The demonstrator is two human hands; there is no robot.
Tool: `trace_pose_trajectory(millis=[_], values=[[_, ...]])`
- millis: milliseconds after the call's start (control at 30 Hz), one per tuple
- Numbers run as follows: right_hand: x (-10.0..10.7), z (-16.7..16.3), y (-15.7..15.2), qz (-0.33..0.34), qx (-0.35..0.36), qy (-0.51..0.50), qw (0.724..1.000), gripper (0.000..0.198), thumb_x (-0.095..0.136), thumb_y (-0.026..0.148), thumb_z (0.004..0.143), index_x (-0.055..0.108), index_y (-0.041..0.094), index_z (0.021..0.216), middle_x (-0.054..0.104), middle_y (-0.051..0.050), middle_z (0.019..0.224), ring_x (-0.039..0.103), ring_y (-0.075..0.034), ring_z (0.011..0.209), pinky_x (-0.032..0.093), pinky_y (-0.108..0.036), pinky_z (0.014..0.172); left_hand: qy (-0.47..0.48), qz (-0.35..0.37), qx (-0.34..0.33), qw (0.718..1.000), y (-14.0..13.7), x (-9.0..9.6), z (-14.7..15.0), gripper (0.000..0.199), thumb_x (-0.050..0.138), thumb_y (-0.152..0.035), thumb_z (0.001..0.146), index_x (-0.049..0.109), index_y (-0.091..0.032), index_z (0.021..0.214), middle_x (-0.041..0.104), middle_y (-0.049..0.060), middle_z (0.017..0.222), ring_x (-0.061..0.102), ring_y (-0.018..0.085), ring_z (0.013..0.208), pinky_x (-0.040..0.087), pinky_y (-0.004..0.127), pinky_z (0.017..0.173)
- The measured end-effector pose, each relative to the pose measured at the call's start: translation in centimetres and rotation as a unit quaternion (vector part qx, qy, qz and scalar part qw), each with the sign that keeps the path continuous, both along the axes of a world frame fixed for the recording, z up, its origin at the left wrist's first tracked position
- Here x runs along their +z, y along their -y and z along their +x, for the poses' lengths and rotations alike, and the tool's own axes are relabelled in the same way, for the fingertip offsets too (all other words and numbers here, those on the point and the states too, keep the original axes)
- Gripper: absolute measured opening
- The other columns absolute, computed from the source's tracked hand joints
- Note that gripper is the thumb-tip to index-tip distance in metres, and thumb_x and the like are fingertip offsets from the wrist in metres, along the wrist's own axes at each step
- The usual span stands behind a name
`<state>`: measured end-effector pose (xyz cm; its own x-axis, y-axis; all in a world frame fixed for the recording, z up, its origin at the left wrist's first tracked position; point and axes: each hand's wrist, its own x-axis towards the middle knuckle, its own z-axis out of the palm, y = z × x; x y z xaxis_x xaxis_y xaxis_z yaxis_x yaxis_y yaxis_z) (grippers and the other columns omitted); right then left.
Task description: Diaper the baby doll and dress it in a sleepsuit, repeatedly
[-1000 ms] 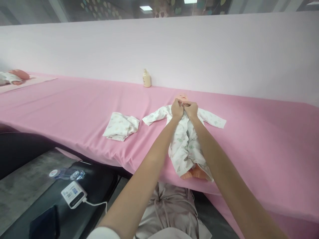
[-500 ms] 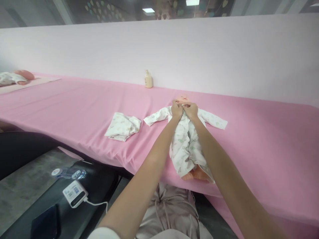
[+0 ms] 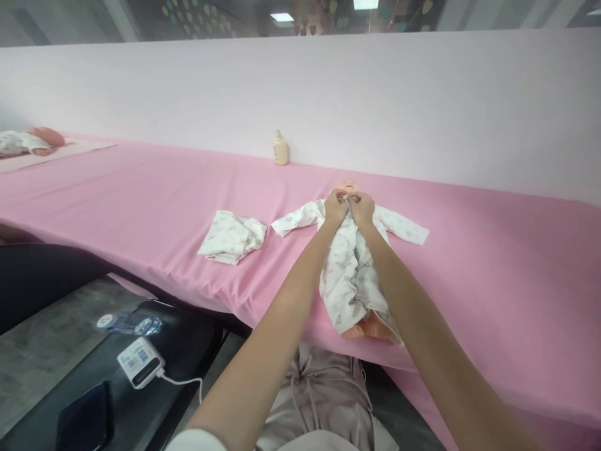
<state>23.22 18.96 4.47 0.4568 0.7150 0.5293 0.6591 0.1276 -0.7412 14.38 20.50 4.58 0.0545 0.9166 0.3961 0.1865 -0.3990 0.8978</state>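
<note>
A baby doll [image 3: 348, 186] lies on its back with its head toward the wall, wearing a white printed baby shirt [image 3: 345, 269]. Both sleeves stretch out to the sides, and the doll's orange-toned feet show at the lower hem. At the neckline my left hand [image 3: 335, 205] pinches the shirt's collar edge. My right hand [image 3: 361, 207] is closed on the same collar, close beside the left. My fingers hide the fastening there, and the doll's chin is partly covered.
Folded printed cloth [image 3: 232, 237] lies left of the doll on the pink sheet [image 3: 154, 207]. A pump bottle [image 3: 280, 149] stands by the wall. Another doll [image 3: 28, 141] rests far left. On the black chair [image 3: 188, 341] are a water bottle [image 3: 129, 324], a white corded device [image 3: 141, 362] and a phone [image 3: 85, 418].
My hands have drawn slightly closer at the collar, with the fingers more curled inward. More of the doll's face shows. The shirt and folded cloth stay put.
</note>
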Motion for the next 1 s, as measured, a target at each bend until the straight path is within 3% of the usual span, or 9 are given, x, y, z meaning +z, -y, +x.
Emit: trace_pose_trajectory(millis=[133, 333, 533, 600, 667, 767, 867, 1000], values=[[-0.1, -0.2, 0.1, -0.003, -0.015, 0.067, 0.998, 0.028, 0.051, 0.023, 0.077, 0.073, 0.014, 0.091, 0.068, -0.012, 0.09, 0.059, -0.024, 0.082, 0.044, -0.036, 0.08, 0.001, 0.008, 0.011, 1.0, 0.0, -0.2, 0.0, 0.028, 0.047, 0.0, 0.071, 0.057, -0.018, 0.09, 0.067, 0.004, 0.091, 0.062, 0.013, 0.082, 0.047, 0.025, 0.081], [0.1, -0.2, 0.1, 0.006, 0.019, 0.11, 0.994, 0.035, 0.043, 0.014, 0.075, 0.074, 0.018, 0.092, 0.07, -0.008, 0.093, 0.061, -0.023, 0.09, 0.045, -0.037, 0.086, 0.037, 0.028, 0.044, 0.998, -0.1, -0.7, 0.1, 0.043, 0.047, 0.0, 0.069, 0.05, -0.02, 0.107, 0.064, 0.003, 0.089, 0.062, 0.014, 0.08, 0.048, 0.026, 0.08], [-0.2, -0.3, 0.9, -0.03, 0.034, 0.112, 0.993, 0.036, 0.05, 0.018, 0.071, 0.071, 0.016, 0.1, 0.066, -0.01, 0.103, 0.055, -0.025, 0.102, 0.04, -0.04, 0.094, 0.173, 0.021, -0.011, 0.985, -0.6, -0.9, 0.1, 0.044, 0.045, 0.003, 0.061, 0.05, -0.019, 0.099, 0.06, 0.003, 0.089, 0.061, 0.012, 0.082, 0.049, 0.024, 0.08], [-0.5, -0.5, 1.5, -0.028, 0.016, 0.118, 0.992, 0.035, 0.053, 0.019, 0.072, 0.07, 0.015, 0.102, 0.063, -0.012, 0.104, 0.053, -0.026, 0.102, 0.039, -0.041, 0.095, 0.196, 0.0, 0.005, 0.981, -0.5, -0.9, -0.1, 0.039, 0.046, 0.001, 0.062, 0.051, -0.019, 0.096, 0.06, 0.002, 0.087, 0.061, 0.011, 0.081, 0.048, 0.023, 0.079], [-0.8, -0.8, 2.2, -0.013, -0.004, 0.112, 0.994, 0.031, 0.052, 0.019, 0.075, 0.069, 0.014, 0.1, 0.062, -0.012, 0.103, 0.052, -0.026, 0.101, 0.038, -0.04, 0.095, 0.152, 0.001, 0.037, 0.988, 0.0, -0.8, -0.4, 0.029, 0.047, -0.003, 0.067, 0.054, -0.019, 0.091, 0.059, 0.001, 0.082, 0.059, 0.012, 0.077, 0.047, 0.025, 0.079], [-1.0, -1.2, 3.0, 0.006, -0.022, 0.093, 0.995, 0.022, 0.049, 0.019, 0.079, 0.068, 0.014, 0.091, 0.062, -0.012, 0.097, 0.051, -0.024, 0.098, 0.039, -0.038, 0.092, 0.001, 0.044, 0.065, 0.997, 1.1, -0.4, -0.6, 0.012, 0.048, -0.014, 0.076, 0.058, -0.019, 0.08, 0.06, 0.002, 0.079, 0.058, 0.016, 0.08, 0.045, 0.028, 0.081], [-1.0, -1.5, 3.4, 0.016, -0.026, 0.084, 0.996, 0.018, 0.048, 0.019, 0.08, 0.066, 0.016, 0.083, 0.06, -0.011, 0.093, 0.05, -0.024, 0.095, 0.039, -0.037, 0.088, -0.126, 0.063, 0.076, 0.987, 1.9, 0.1, -0.6, 0.017, 0.046, -0.02, 0.083, 0.061, -0.02, 0.089, 0.061, 0.007, 0.088, 0.057, 0.02, 0.088, 0.043, 0.031, 0.083], [-0.9, -1.6, 3.5, 0.018, -0.03, 0.077, 0.996, 0.018, 0.048, 0.018, 0.079, 0.066, 0.016, 0.08, 0.06, -0.01, 0.092, 0.049, -0.023, 0.094, 0.039, -0.036, 0.088, -0.192, 0.054, 0.067, 0.978, 1.5, 0.2, -0.5, 0.031, 0.041, -0.019, 0.086, 0.062, -0.024, 0.108, 0.059, 0.009, 0.097, 0.058, 0.021, 0.091, 0.042, 0.031, 0.084]])
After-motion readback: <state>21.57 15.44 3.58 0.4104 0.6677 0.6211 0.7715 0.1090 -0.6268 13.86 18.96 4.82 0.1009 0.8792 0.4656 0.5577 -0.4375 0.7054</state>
